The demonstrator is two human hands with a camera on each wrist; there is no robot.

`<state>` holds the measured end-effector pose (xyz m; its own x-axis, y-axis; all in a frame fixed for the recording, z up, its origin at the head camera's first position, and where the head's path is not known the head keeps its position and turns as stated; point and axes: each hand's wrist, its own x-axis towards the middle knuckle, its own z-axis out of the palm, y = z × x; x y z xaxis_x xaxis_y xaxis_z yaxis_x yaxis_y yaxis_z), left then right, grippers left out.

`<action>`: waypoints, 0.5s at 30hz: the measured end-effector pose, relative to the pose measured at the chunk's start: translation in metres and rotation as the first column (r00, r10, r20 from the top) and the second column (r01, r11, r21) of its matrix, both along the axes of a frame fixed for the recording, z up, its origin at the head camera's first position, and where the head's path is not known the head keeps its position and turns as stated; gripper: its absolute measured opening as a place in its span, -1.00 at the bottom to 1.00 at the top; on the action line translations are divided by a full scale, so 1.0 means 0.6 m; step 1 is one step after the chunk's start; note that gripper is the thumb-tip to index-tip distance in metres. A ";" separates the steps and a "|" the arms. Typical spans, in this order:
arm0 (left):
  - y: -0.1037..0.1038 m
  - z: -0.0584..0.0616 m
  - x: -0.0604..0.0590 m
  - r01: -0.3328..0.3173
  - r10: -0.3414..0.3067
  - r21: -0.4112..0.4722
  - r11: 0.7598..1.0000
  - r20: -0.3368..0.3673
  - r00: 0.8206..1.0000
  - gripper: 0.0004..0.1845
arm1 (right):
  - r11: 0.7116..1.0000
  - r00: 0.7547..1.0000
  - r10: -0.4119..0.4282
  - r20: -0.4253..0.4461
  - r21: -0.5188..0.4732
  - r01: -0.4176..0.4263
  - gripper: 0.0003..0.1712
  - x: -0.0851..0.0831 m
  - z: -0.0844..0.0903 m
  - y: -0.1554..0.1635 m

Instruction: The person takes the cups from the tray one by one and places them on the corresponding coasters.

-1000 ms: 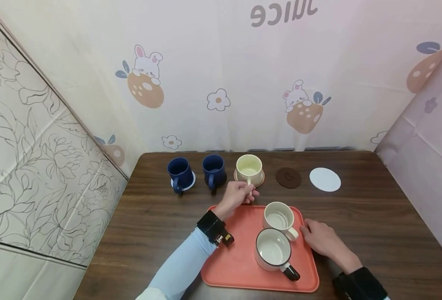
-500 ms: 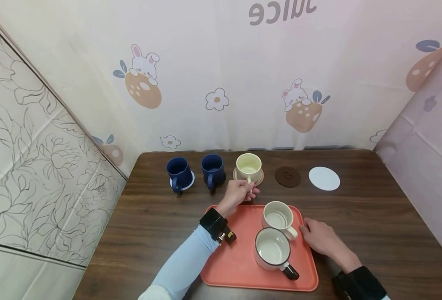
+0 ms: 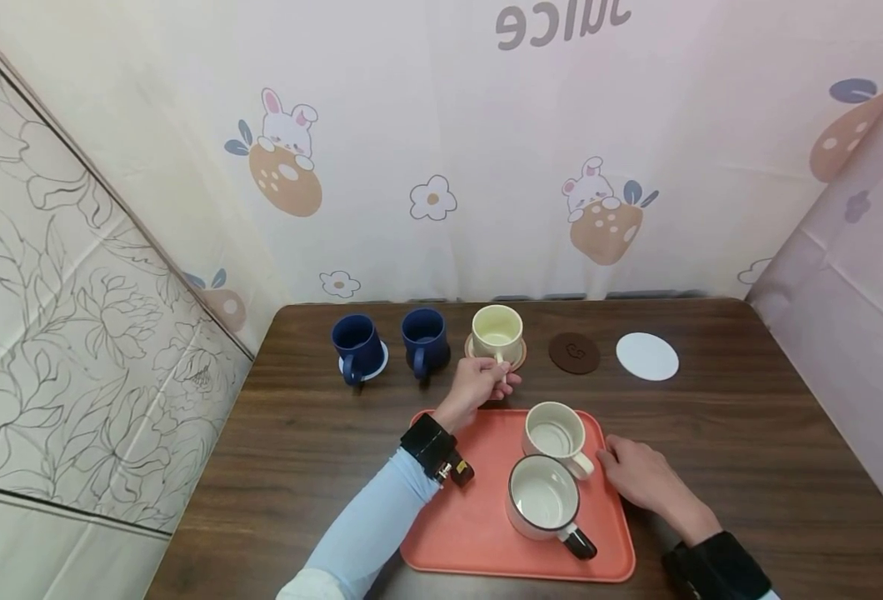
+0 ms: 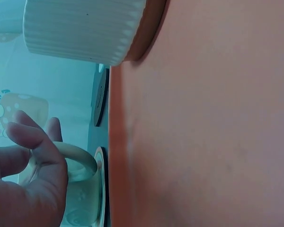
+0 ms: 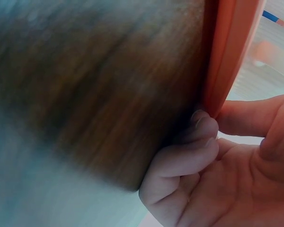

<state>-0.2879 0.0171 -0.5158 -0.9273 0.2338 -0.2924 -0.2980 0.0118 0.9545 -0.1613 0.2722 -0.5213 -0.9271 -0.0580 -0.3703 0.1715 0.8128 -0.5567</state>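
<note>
Table [image 3: 749,433] bearing orange tray [image 3: 479,517], two cups on it. Right hand [image 3: 640,477] pinches the tray's right rim, thumb above. Left hand [image 3: 476,385] grips the handle of the cream cup [image 3: 497,332], on its coaster behind the tray.

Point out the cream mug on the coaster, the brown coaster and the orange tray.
cream mug [image 3: 497,331], head view, on its near outer wall.
brown coaster [image 3: 574,353], head view, on the middle of its top face.
orange tray [image 3: 479,517], head view, on its bare floor left of the mugs.
</note>
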 end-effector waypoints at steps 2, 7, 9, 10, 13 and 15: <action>-0.003 0.001 0.000 0.017 -0.017 0.009 1.000 -0.004 1.000 -0.68 | 1.000 1.000 0.003 -0.003 0.001 -0.003 -0.78 0.000 0.000 0.000; -0.011 0.001 -0.003 0.075 -0.075 0.012 0.997 -0.012 0.997 -0.67 | 1.000 1.000 0.005 -0.006 0.003 -0.005 -0.78 0.000 0.000 -0.001; -0.013 0.001 -0.003 0.091 -0.091 0.018 0.996 -0.010 0.996 -0.67 | 1.000 1.000 0.002 0.000 0.000 -0.002 -0.77 0.000 0.000 -0.001; -0.015 0.000 -0.002 0.096 -0.096 0.022 0.995 -0.010 0.995 -0.67 | 1.000 1.000 0.002 0.001 0.001 -0.002 -0.77 0.000 0.000 -0.001; -0.023 0.005 0.004 0.095 -0.095 0.047 0.994 -0.006 0.995 -0.67 | 1.000 1.000 0.003 -0.001 0.006 -0.003 -0.77 0.000 0.001 -0.002; -0.032 0.009 0.010 0.076 -0.075 0.066 0.995 -0.004 0.997 -0.67 | 1.000 1.000 0.004 -0.002 0.007 -0.004 -0.77 0.000 0.001 -0.002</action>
<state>-0.2820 -0.0018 -0.5105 -0.9066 0.3221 -0.2728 -0.2976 -0.0292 0.9543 -0.1614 0.2712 -0.5208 -0.9275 -0.0598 -0.3691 0.1669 0.8172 -0.5517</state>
